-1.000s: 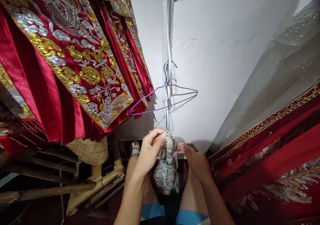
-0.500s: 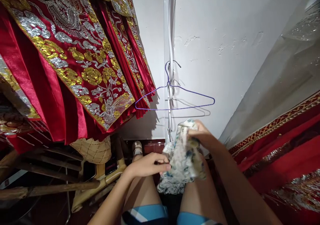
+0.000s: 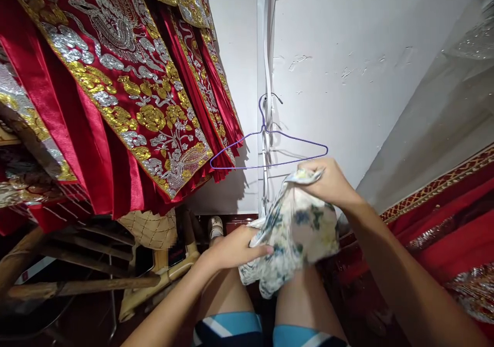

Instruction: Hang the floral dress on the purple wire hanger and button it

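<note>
1. Above my knees, I hold a floral cloth (image 3: 297, 228) between both hands, in front of the white wall (image 3: 347, 38).
2. My right hand (image 3: 330, 182) is raised, its grip pinched tight on the cloth's top edge, just below the hanger (image 3: 270, 151).
3. My left hand (image 3: 231, 246) sits lower, its grip closed on the cloth's left edge, fingers (image 3: 260, 249) laid across the fabric.
4. Between the two hands the cloth hangs bunched and creased, its lower end drooping between my thighs over the blue shorts (image 3: 231, 326).
5. That hanger is thin purple wire, empty, hooked at the wall corner beside a white cable (image 3: 266, 53).
6. Red robes (image 3: 116, 79) with gold and silver embroidery hang to the left.
7. More red fabric (image 3: 455, 223) lies to the right.
8. Wooden pieces (image 3: 77, 285) lie on the floor at lower left.
</note>
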The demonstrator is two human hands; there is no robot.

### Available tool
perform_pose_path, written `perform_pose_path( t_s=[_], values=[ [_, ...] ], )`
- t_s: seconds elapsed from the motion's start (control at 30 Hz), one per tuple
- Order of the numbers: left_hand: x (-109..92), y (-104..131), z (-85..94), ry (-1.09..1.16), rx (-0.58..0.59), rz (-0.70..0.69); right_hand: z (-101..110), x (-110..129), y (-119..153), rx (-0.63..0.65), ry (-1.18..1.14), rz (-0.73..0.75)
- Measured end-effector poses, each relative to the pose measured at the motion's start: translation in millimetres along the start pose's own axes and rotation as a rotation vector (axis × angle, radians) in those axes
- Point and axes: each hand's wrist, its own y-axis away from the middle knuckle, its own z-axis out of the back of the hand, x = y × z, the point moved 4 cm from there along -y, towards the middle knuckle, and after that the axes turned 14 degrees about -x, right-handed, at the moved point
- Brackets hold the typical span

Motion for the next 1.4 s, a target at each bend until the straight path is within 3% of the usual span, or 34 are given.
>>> perform_pose_path(
  t_s=[0.07, 0.13, 0.27, 0.4, 0.5, 0.63, 0.77, 0.9, 1.0, 1.07, 1.13, 1.2, 1.3, 1.4],
  values=[
    [13, 4, 12.5, -0.133, -0.057, 0.01, 11, -18, -18, -0.247, 0.017, 0.062],
    [25, 7, 33.1, -0.267, -0.143, 0.05, 8, -44, -36, -0.344, 0.025, 0.013],
    [45, 8, 73.8, -0.53, -0.234, 0.164, -18, -94, -54, -0.278, 0.118, -0.158],
    [55, -1, 102.7, -0.614, -0.398, 0.058, -15, -112, -46, -0.339, 0.174, -0.178],
    [51, -7, 117.8, -0.575, -0.548, -0.048, 9, -109, -36, -0.412, 0.243, -0.143],
    [22, -17, 125.3, -0.408, -0.691, -0.163, 29, -97, -27, -0.424, 0.312, -0.103],
    [-15, -38, 124.7, -0.231, -0.813, -0.241, 13, -88, -12, -0.312, 0.169, -0.175],
    [-26, -62, 133.4, -0.175, -0.91, -0.23, -2, -80, 6, -0.293, 0.042, -0.206],
    [-22, -70, 142.5, -0.135, -0.864, -0.228, 16, -77, 11, -0.462, 0.043, -0.1],
    [-20, -70, 147.5, -0.099, -0.839, -0.226, 39, -78, 8, -0.631, 0.064, -0.067],
    [-21, -67, 151.5, -0.073, -0.862, -0.222, 62, -82, 1, -0.696, 0.112, -0.065],
    [-23, -65, 155.5, -0.106, -0.917, -0.213, 79, -83, -10, -0.641, 0.157, -0.073],
    [-27, -65, 167.0, -0.244, -1.036, -0.223, 97, -78, -23, -0.44, 0.194, -0.119],
    [-19, -69, 184.8, -0.32, -1.129, -0.083, 100, -71, -21, -0.258, 0.028, -0.231]
  ],
)
